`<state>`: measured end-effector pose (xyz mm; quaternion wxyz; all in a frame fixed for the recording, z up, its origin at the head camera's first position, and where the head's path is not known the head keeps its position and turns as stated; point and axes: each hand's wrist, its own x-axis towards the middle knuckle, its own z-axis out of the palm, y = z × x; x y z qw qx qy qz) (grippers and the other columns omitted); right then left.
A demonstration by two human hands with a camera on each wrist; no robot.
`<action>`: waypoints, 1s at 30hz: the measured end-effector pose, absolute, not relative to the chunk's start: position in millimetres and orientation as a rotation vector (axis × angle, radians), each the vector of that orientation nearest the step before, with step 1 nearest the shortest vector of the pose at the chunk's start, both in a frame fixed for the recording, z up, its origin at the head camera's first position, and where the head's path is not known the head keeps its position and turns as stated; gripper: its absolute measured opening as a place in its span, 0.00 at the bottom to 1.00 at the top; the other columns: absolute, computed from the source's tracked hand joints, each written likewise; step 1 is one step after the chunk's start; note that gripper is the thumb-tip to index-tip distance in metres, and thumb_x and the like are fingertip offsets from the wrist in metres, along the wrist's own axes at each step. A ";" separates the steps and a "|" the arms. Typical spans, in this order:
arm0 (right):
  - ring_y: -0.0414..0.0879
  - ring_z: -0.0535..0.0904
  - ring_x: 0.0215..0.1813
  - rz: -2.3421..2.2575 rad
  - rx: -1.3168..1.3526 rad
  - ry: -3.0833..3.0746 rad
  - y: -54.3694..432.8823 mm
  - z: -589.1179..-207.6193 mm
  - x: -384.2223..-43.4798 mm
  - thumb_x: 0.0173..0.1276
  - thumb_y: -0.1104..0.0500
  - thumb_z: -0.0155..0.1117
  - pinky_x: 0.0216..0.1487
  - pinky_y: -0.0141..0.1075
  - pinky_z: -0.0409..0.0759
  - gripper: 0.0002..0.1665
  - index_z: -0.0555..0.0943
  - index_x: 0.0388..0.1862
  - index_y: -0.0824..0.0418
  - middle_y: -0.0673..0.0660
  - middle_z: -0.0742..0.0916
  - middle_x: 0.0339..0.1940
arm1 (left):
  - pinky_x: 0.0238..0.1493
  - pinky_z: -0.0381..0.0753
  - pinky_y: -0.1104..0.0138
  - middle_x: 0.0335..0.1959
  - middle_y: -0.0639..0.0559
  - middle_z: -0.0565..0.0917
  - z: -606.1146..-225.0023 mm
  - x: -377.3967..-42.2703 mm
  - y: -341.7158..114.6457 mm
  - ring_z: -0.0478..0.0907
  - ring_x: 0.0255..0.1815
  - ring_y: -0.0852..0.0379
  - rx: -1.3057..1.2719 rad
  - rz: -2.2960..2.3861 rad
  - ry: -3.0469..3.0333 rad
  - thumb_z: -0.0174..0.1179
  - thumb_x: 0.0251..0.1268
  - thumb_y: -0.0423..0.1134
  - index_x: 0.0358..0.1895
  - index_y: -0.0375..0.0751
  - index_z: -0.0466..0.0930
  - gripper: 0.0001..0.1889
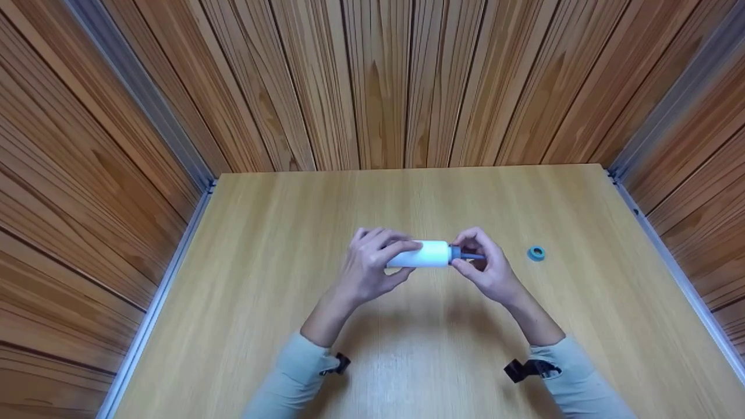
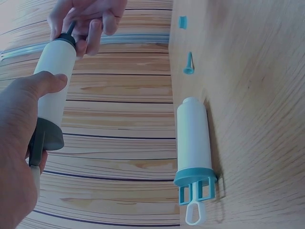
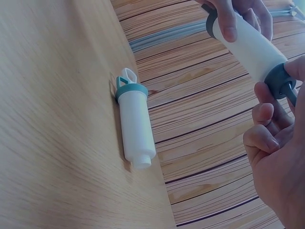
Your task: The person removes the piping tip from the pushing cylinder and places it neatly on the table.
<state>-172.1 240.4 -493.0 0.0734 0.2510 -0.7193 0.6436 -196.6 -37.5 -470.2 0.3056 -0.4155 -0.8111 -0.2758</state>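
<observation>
My left hand (image 1: 372,265) grips the white barrel of an icing syringe (image 1: 433,254), held level above the table. At its right end is a dark collar (image 1: 455,254) with a thin nozzle (image 1: 474,256); the thumb and fingertips of my right hand (image 1: 489,269) pinch the collar. The left wrist view shows a dark cap at the syringe's rear, partly covered by my left hand. A second white syringe (image 2: 194,138) with a teal cap and white loop handle lies on the table. Beyond its tip stands a small teal nozzle (image 2: 188,67). The head view shows neither.
A teal ring (image 1: 536,253) lies on the wooden table (image 1: 262,233), right of my right hand. Wood-panelled walls (image 1: 372,87) close off the back and both sides, with metal rails (image 1: 169,279) along the side edges.
</observation>
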 end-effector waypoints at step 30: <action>0.33 0.88 0.44 1.903 0.777 -2.105 243.5 -497.0 -172.2 0.67 0.82 0.64 0.35 0.24 0.85 0.19 0.71 0.54 0.80 0.41 0.90 0.45 | 0.51 0.83 0.58 0.53 0.52 0.96 -470.6 -194.5 -36.6 0.93 0.54 0.50 -1.089 -0.758 -2.161 0.87 0.60 0.43 0.56 0.52 0.94 0.21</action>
